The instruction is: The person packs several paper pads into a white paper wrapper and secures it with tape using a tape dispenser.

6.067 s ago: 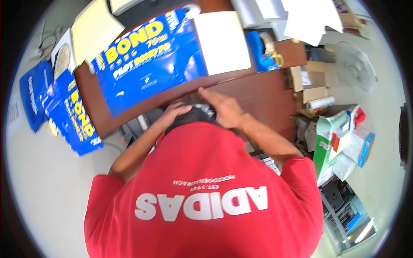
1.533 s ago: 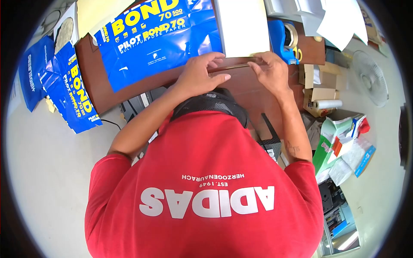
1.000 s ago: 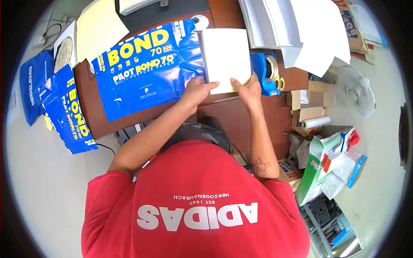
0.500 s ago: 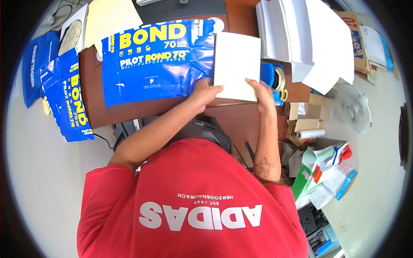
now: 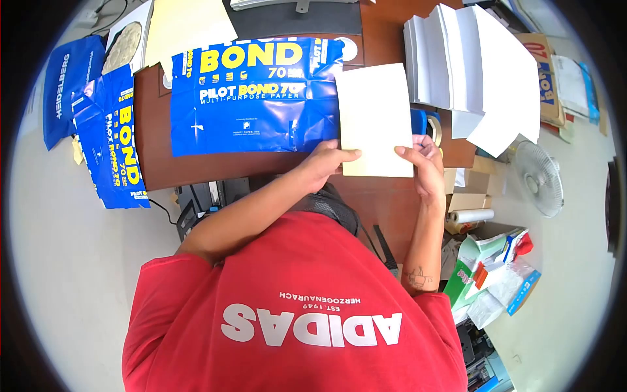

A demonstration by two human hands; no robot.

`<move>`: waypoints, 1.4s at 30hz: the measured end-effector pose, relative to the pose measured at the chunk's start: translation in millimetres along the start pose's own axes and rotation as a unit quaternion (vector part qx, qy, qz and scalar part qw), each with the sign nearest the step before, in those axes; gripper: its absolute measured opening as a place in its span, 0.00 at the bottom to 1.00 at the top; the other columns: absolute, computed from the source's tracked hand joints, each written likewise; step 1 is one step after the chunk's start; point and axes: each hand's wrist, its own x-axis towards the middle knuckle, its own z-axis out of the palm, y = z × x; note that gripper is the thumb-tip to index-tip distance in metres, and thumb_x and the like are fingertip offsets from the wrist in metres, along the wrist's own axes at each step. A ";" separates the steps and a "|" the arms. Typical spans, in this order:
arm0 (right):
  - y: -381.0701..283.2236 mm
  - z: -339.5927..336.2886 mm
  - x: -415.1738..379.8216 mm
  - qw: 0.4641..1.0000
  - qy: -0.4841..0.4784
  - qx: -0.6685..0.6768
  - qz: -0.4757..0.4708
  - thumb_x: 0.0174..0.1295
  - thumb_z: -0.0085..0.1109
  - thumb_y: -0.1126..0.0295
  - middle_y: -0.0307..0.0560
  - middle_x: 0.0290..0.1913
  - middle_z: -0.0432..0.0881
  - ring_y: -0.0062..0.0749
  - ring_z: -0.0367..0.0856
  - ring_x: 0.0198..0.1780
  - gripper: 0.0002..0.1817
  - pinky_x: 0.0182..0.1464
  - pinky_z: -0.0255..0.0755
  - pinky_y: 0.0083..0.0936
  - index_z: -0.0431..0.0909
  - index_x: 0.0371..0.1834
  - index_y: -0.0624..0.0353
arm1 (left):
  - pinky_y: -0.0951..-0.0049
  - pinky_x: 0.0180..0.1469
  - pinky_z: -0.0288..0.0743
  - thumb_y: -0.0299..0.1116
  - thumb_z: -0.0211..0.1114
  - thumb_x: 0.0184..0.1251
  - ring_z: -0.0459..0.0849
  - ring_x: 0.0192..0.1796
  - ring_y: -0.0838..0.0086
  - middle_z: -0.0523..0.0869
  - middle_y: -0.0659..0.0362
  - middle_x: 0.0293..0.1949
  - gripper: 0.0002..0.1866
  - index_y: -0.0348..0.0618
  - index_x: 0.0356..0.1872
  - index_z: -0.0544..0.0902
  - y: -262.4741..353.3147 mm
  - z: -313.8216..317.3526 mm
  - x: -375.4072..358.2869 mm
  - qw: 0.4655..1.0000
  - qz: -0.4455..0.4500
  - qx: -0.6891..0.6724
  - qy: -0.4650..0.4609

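Both hands hold a rectangular, pale cream paper [image 5: 375, 117] upright by its lower part, over the desk's front edge. My left hand [image 5: 326, 162] pinches its lower left side, thumb on the front face and fingers hidden behind. At the lower right side, my right hand [image 5: 426, 168] grips it with the thumb in front and the other fingers partly visible beyond the edge. Whether it is one sheet or several cannot be made out. Just left of the paper, a blue bond-paper wrapper [image 5: 251, 121] lies spread flat on the brown desk [image 5: 196, 168].
Tall stacks of white paper [image 5: 428, 65] stand at the desk's back right. A tape roll [image 5: 437, 129] sits behind my right hand. Another blue wrapper [image 5: 111, 147] hangs over the left edge. To the right are a fan [image 5: 537, 178] and an open box [image 5: 467, 271].
The paper has come slightly down and closer to my body, both hands moving with it. My right fingers have shifted along its right side. The whole view has shifted a little.
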 end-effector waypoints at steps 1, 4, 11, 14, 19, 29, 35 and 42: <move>-1.3 1.3 -4.8 1.000 0.001 0.008 -0.007 0.53 0.75 0.80 0.50 0.42 0.88 0.28 0.86 0.45 0.22 0.55 0.78 0.25 0.74 0.49 0.66 | 0.60 0.69 0.73 0.33 0.71 0.70 0.81 0.66 0.65 0.83 0.47 0.62 0.28 0.31 0.67 0.75 -3.2 -0.5 -2.3 1.000 0.001 0.000 -0.001; -3.7 4.2 -16.9 1.000 -0.010 0.014 -0.004 0.55 0.73 0.81 0.51 0.44 0.88 0.28 0.87 0.47 0.22 0.56 0.78 0.26 0.74 0.51 0.66 | 0.59 0.71 0.69 0.34 0.75 0.67 0.79 0.68 0.61 0.74 0.44 0.70 0.42 0.26 0.75 0.61 -9.1 -5.0 -8.3 0.999 0.033 -0.020 -0.012; -4.7 28.7 -23.6 0.995 -0.074 0.058 -0.036 0.57 0.71 0.81 0.51 0.46 0.88 0.29 0.87 0.49 0.21 0.59 0.76 0.27 0.74 0.53 0.66 | 0.67 0.67 0.74 0.30 0.72 0.71 0.81 0.65 0.67 0.82 0.51 0.63 0.30 0.30 0.70 0.73 20.3 -20.1 -58.5 0.994 0.109 -0.005 -0.028; -0.8 66.4 -14.4 0.986 -0.131 0.093 -0.041 0.58 0.71 0.82 0.52 0.48 0.88 0.30 0.87 0.50 0.22 0.58 0.78 0.28 0.73 0.54 0.66 | 0.71 0.65 0.76 0.28 0.70 0.72 0.83 0.61 0.72 0.85 0.55 0.61 0.27 0.34 0.70 0.75 29.7 -47.2 -80.6 0.984 0.176 0.016 0.011; 14.6 150.0 16.9 0.962 -0.223 0.151 -0.042 0.61 0.70 0.82 0.54 0.54 0.87 0.33 0.86 0.56 0.25 0.60 0.79 0.30 0.72 0.61 0.64 | 0.70 0.63 0.79 0.25 0.72 0.70 0.85 0.59 0.71 0.87 0.54 0.59 0.26 0.35 0.68 0.78 74.2 -111.7 -110.0 0.956 0.245 0.104 0.126; 80.1 213.1 81.6 0.969 -0.190 0.016 0.156 0.65 0.72 0.70 0.53 0.54 0.87 0.38 0.86 0.55 0.21 0.58 0.81 0.38 0.81 0.58 0.68 | 0.67 0.56 0.84 0.29 0.75 0.68 0.90 0.52 0.66 0.90 0.48 0.53 0.24 0.28 0.61 0.82 71.5 -210.6 -81.2 0.967 0.111 0.075 0.216; 63.4 166.9 111.1 0.943 -0.267 -0.039 0.195 0.63 0.71 0.72 0.51 0.52 0.88 0.35 0.90 0.47 0.21 0.50 0.84 0.26 0.80 0.57 0.69 | 0.69 0.56 0.81 0.29 0.76 0.66 0.88 0.53 0.68 0.89 0.49 0.54 0.23 0.28 0.59 0.83 16.9 -162.9 -70.2 0.964 0.125 -0.016 0.235; 44.9 180.1 73.0 0.950 -0.257 -0.090 0.154 0.63 0.72 0.74 0.52 0.53 0.88 0.32 0.87 0.52 0.23 0.55 0.80 0.26 0.79 0.60 0.72 | 0.71 0.59 0.79 0.32 0.76 0.67 0.87 0.55 0.71 0.89 0.51 0.55 0.26 0.30 0.63 0.82 36.0 -161.3 -104.0 0.962 0.157 0.048 0.218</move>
